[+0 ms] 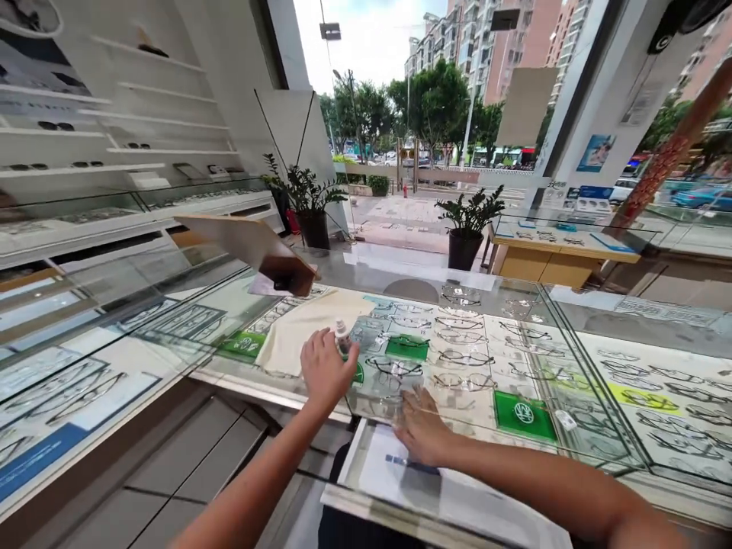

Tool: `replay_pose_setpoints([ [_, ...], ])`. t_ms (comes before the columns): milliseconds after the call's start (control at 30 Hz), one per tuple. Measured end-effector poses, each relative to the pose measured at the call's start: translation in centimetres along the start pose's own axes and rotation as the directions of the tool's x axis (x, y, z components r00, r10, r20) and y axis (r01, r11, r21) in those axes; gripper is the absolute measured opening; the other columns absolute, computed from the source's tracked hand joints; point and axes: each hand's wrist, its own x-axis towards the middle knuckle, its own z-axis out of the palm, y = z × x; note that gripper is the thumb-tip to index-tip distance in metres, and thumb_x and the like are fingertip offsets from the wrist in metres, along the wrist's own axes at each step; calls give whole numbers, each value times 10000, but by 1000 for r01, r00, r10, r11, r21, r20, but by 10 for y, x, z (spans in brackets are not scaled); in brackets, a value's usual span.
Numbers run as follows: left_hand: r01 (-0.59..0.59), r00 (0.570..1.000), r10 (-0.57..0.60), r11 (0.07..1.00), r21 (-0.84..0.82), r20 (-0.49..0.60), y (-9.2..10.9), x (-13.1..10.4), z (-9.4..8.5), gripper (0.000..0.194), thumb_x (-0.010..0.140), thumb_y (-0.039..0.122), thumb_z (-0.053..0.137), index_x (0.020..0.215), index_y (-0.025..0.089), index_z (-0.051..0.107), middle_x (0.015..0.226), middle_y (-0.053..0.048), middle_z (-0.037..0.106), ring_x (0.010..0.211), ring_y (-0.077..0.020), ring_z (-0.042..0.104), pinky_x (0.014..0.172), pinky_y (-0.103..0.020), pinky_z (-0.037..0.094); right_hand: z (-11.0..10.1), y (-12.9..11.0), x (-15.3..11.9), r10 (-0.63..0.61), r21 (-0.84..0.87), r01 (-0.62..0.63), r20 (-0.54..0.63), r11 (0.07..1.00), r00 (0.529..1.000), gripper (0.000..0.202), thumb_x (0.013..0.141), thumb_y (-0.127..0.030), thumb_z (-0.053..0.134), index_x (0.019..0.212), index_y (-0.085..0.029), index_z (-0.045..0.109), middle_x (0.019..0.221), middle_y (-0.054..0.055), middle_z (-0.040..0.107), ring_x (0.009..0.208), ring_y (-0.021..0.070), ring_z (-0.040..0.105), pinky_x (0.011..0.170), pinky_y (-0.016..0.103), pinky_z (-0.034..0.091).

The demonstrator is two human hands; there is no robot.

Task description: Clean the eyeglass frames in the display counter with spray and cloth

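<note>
My left hand (325,370) is closed around a small clear bottle with a white cap (342,336), held upright just above the glass counter top (515,305). A cream cloth (303,329) lies flat on the glass right behind that hand. My right hand (422,427) reaches under the glass top into the display case, fingers spread, close to a row of spectacle frames (457,358). Inside the case lie several frames on white trays with green brand cards (523,414).
A tilted mirror on a brown base (252,242) stands on the counter beyond the cloth. Two potted plants (309,202) (467,225) sit on the floor near the shop window. Wall shelves with glasses (74,145) line the left side. A second counter (563,255) stands at right.
</note>
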Motion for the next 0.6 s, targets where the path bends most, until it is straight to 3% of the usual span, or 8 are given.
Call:
replay_pose_setpoints([
  [100, 11, 1000, -11, 1000, -13, -4, 2, -2, 2, 472, 940, 462, 548, 1260, 120, 613, 1422, -237, 623, 1418, -404, 489, 1218, -542, 337, -19, -14, -45, -40, 55, 33, 133, 998, 990, 767, 1064, -621, 305, 1633, -128, 450, 1726, 177, 384, 1652, 375, 212, 1357, 563, 95],
  [233, 21, 1000, -21, 999, -26, 0, 1, -2, 5, 440, 929, 455, 574, 1235, 142, 621, 1421, -224, 621, 1413, -397, 488, 1224, -532, 329, -67, -39, -99, -91, 161, 56, 223, 985, 971, 755, 1053, -716, 281, 1638, -276, 468, 1734, 63, 398, 1668, 318, 175, 1363, 546, 105],
  [300, 24, 1000, -24, 999, -37, 0, 1, -2, 5, 417, 927, 453, 579, 1217, 157, 624, 1410, -214, 626, 1406, -397, 492, 1221, -532, 332, -93, -50, -119, -82, 193, 40, 211, 980, 974, 737, 1040, -743, 298, 1641, -347, 457, 1738, 6, 388, 1670, 291, 178, 1367, 531, 125],
  [367, 25, 1000, -26, 999, -47, -5, 1, -3, 6, 401, 929, 450, 578, 1209, 166, 625, 1397, -207, 632, 1404, -396, 494, 1218, -534, 335, -122, -56, -123, -41, 167, 23, 101, 986, 994, 729, 1027, -759, 323, 1654, -398, 413, 1749, -35, 353, 1674, 285, 167, 1359, 538, 163],
  [467, 31, 999, -31, 998, -48, -9, 2, -3, 6, 403, 936, 444, 571, 1221, 162, 618, 1389, -208, 633, 1406, -394, 493, 1217, -535, 336, -168, -54, -90, -17, 32, 21, -128, 999, 992, 730, 1043, -753, 222, 1624, -389, 470, 1735, -38, 384, 1661, 278, 196, 1340, 533, 191],
  [533, 32, 999, -32, 998, -45, -1, 3, -2, 5, 425, 938, 442, 568, 1244, 151, 610, 1393, -215, 629, 1410, -396, 488, 1217, -535, 335, -197, -47, -43, -77, -101, 56, -220, 993, 973, 764, 1066, -707, 115, 1485, -342, 639, 1652, 4, 508, 1600, 277, 326, 1321, 514, 213],
  [600, 28, 1000, -28, 999, -45, 13, 2, -2, 4, 451, 938, 444, 570, 1269, 139, 604, 1400, -224, 625, 1413, -403, 485, 1213, -541, 337, -219, -38, 14, -75, -209, 24, -238, 978, 968, 819, 1075, -684, 83, 1374, -268, 722, 1606, 58, 554, 1555, 321, 380, 1300, 538, 197],
])
